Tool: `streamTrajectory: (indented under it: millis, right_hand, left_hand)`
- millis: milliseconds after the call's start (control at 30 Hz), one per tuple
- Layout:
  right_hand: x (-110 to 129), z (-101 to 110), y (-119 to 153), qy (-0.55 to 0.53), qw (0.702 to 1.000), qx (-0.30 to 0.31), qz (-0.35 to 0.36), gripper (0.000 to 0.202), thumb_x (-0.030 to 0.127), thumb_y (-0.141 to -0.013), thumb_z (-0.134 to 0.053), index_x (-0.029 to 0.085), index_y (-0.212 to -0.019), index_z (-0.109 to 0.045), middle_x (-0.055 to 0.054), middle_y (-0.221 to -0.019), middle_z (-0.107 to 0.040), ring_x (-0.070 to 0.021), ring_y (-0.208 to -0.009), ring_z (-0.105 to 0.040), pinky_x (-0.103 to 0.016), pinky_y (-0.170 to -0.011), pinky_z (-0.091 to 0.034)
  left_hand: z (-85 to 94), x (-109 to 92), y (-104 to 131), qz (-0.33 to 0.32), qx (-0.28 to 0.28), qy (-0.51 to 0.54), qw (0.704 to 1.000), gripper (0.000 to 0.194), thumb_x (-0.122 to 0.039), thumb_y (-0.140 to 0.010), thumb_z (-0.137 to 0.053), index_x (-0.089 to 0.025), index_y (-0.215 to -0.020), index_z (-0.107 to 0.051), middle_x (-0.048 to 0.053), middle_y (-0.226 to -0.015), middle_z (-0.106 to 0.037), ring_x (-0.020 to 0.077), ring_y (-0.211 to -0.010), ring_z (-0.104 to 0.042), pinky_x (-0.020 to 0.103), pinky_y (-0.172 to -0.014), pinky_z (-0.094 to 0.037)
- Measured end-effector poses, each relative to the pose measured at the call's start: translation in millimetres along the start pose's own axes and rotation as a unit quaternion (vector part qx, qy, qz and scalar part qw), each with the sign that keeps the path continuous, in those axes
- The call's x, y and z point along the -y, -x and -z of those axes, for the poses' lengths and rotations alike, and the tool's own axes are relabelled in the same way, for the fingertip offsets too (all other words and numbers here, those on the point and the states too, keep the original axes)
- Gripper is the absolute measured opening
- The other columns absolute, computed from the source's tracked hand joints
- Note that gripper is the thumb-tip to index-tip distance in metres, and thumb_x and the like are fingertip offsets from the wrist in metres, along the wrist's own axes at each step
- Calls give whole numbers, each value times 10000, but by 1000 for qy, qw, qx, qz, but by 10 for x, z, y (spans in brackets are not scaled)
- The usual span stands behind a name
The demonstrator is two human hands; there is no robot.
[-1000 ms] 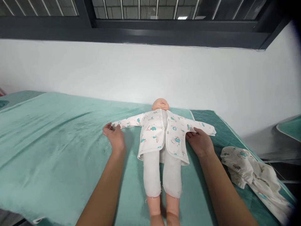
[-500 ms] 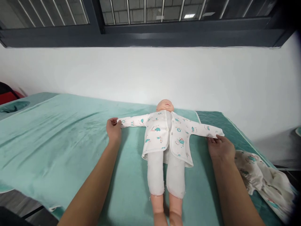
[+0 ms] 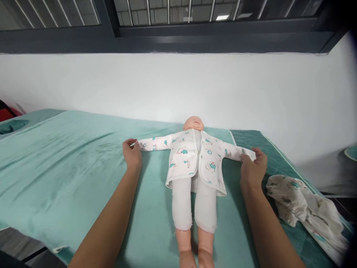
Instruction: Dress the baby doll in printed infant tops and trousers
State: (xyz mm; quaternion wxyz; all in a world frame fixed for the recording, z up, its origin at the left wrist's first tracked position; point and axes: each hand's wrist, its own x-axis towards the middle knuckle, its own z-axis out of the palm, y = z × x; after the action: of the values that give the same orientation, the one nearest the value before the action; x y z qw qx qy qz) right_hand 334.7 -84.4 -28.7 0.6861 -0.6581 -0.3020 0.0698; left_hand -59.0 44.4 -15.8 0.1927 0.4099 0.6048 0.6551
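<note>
A baby doll [image 3: 193, 123] lies on its back, arms spread wide, feet toward me. It wears a white printed jacket [image 3: 182, 158] with its front edges apart low down, and white padding covers the legs. My left hand [image 3: 132, 154] is closed at the cuff of the sleeve on the left, thumb and fingertips pinching its end. On the other side, my right hand [image 3: 253, 167] has the end of the opposite sleeve [image 3: 234, 152] between thumb and fingers. Neither of the doll's hands shows.
Under the doll is a light green sheet [image 3: 69, 163], with a darker green quilted cover [image 3: 248, 139] at right. A crumpled printed cloth [image 3: 304, 204] lies beside my right forearm. Behind the bed rises a white wall [image 3: 125, 85] below a barred window.
My right hand has shifted its hold from beneath the sleeve to a pinch around its end, and that sleeve end is drawn inward. My left hand stays at its cuff.
</note>
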Motion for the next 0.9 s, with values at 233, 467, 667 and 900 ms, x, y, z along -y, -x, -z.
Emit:
streamTrajectory:
  millis: [233,467,667,900]
  right_hand:
    - [255,-162,264,-17,994,94,57,357,306,-843,-602,226,-1188,-641,-53,-1378,-582,-241,-1320,-488,-467,-1141,-311]
    - [630,-314,457,-43,954,277,110,397,408,-947,-525,273,-1312,-608,-25,-1428,-553,-218,-1354,-462,-440,-1172,-301]
    - [898,-611,320,50,909,393,133,501,487,-958,-475,283,-1413,-516,-10,-1508,-458,-233,-1438,-344,-467,-1220,-189]
    - [1038,-726,345,89,882,434,162,562,505,-923,-526,264,-1430,-497,-32,-1540,-410,-272,-1435,-346,-478,-1201,-256]
  left_hand:
    - [5,52,-23,-59,4,-135,989,309,-116,-765,-569,-164,-1069,-596,77,-1110,-539,153,-803,-553,367,-853,-485]
    - [-47,-58,67,-209,50,-193,957,313,-90,-796,-487,-187,-1030,-672,97,-1144,-624,268,-1170,-521,444,-1046,-405]
    - [-161,-47,145,-331,194,-239,892,328,-215,-901,-446,-173,-1120,-686,94,-1236,-677,244,-1214,-568,396,-1067,-418]
    - [-164,-84,170,-321,230,-306,866,362,-261,-925,-420,-185,-1184,-661,87,-1237,-683,272,-1180,-599,416,-1002,-441]
